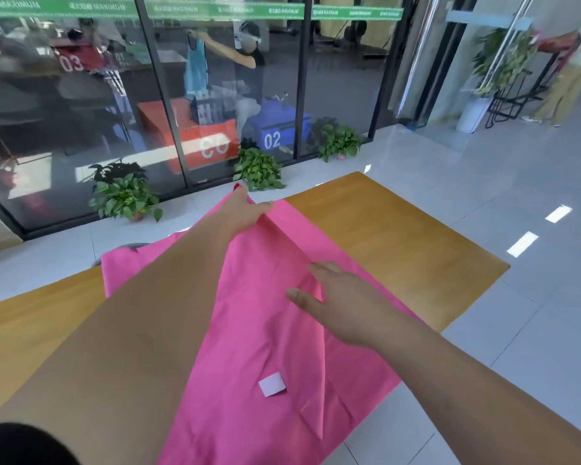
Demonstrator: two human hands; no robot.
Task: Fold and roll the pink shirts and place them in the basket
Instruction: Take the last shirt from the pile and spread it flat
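**Two hands on one pink shirt at the tabletop**

One pink shirt (259, 330) lies spread across the wooden tabletop (383, 229), and its near part reaches past the tabletop's near edge. The left hand (245, 209) is stretched to the far end of the cloth. Its fingers and thumb pinch the fabric there and raise it into a ridge. That ridge runs as a long crease back toward the person, along the right side of the shirt. The right hand (342, 297) rests closer in, just beside the crease, with its fingers straight and spread flat on the cloth, holding nothing. A small white label (272, 384) sits on the pink fabric, nearer the person than either hand.

Pale tiles cover the floor (534, 330) around the tabletop. Three potted plants (125, 193) stand on the tiles along the foot of a glass wall (215, 95). Behind the glass, another person holds up a light blue garment (195, 68). At the bottom left corner, a dark patch of hair (21, 444) edges into view.
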